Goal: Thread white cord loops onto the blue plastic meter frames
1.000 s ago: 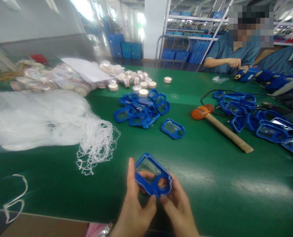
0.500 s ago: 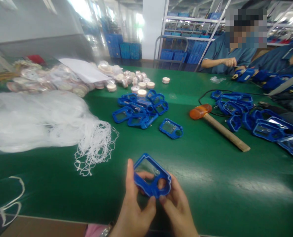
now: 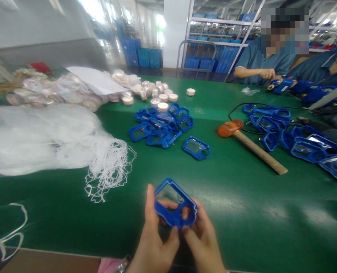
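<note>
A blue plastic housing cover (image 3: 174,219), with a clear window and a round hole, is held tilted above the near part of the green table. My left hand (image 3: 157,231) grips its left side and lower edge, with the index finger pointing up alongside. My right hand (image 3: 204,235) holds the right end, its thumb on the lower edge; some of its fingers are hidden behind the cover. Beyond the hands lies one similar blue cover (image 3: 196,148) by itself. Behind that is a heap of blue covers (image 3: 157,131).
An orange-headed mallet (image 3: 255,151) lies at right, beside more blue covers (image 3: 307,149). White strings (image 3: 108,170) and a translucent bag (image 3: 37,140) cover the left side of the green table (image 3: 242,212). White round rolls (image 3: 163,107) sit at the back. Two people (image 3: 265,64) work at far right.
The blue cover stays in both hands with barely any shift in its tilt. Across the table, the co-worker's hand has moved slightly down and to the right.
</note>
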Tool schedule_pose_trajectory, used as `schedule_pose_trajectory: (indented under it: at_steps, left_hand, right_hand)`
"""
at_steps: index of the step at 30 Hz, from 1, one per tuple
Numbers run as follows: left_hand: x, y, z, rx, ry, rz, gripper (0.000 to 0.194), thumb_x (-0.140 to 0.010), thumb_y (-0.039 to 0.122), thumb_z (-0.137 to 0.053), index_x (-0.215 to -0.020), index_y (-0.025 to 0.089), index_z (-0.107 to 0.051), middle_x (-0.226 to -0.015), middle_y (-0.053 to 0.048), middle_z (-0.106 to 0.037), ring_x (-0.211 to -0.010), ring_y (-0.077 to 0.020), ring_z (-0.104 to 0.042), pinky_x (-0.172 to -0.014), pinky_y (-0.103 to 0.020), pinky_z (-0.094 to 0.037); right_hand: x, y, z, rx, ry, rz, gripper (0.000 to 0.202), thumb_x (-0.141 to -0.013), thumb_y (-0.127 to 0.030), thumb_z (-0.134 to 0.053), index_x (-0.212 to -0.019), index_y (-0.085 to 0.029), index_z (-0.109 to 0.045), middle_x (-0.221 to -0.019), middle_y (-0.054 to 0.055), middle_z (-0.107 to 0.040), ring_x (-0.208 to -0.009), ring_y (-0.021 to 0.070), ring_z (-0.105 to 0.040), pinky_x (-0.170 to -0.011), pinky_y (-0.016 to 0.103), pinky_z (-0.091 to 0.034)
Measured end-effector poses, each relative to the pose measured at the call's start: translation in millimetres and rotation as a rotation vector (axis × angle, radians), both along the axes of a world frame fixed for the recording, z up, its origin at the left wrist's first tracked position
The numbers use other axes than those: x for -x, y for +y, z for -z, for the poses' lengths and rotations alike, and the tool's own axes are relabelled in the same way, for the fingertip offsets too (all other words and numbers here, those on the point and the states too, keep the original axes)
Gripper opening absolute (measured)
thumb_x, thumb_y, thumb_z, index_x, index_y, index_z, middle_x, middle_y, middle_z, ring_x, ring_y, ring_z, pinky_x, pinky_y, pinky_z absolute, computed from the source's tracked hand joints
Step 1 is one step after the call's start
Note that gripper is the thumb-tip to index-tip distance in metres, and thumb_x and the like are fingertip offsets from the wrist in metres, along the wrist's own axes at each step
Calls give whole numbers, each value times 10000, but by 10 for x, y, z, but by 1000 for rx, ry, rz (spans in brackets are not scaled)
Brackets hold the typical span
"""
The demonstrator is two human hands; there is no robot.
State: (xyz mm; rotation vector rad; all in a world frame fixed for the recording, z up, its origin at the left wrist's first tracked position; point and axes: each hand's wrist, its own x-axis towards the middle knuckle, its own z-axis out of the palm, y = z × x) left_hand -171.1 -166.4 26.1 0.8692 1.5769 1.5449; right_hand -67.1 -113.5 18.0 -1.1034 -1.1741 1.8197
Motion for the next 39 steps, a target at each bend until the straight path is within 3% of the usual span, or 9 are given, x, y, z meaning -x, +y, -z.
schedule_pose_trajectory:
  at_steps: [7,18,26,31,39]
  left_hand:
    - [49,12,2,24,-73,24,904,-791,183,-552,-1413,278,98,-1081,-55,-548,-1000,-208,-567,-943,-386,-391]
    - [16,-8,18,3,4,8,888,-806,185,-531,-1416,238,113,-1071,-66,-555,-1016,-211,-558,-963,-390,-373]
    - [189,17,-56,76,-137,103,912,-788,219,-572,-1423,268,80,-1057,-58,-578,-899,-201,-603,-887,-384,-436]
    - [251,-6,-22,81,-87,166,914,-774,193,-574,-1427,266,61,-1062,-62,-573,-916,-204,-589,-885,-381,-430]
    - [272,-14,-59,103,-48,216,917,-759,139,-543,-1426,254,76,-1052,-63,-574,-893,-197,-582,-860,-375,-429]
  right_hand:
    - [-21,15,-7,31,68,-44,498,-718,-385,-673,-1162,-247,-494,-973,48,-642,-877,203,-616,-779,268,-495]
    - [23,-16,16,46,76,37,469,-707,-324,-685,-1129,-238,-502,-950,44,-650,-894,209,-619,-811,288,-489]
    - [-54,197,-139,29,118,-219,299,-731,-250,-650,-1019,-227,-574,-850,14,-630,-808,161,-615,-725,238,-473]
    - [-130,285,-174,19,15,-298,303,-734,-182,-608,-1036,-194,-596,-920,55,-661,-852,177,-623,-759,270,-464]
    - [-180,373,-220,-12,-62,-359,238,-770,-227,-588,-992,-174,-654,-870,66,-702,-808,194,-645,-762,306,-487]
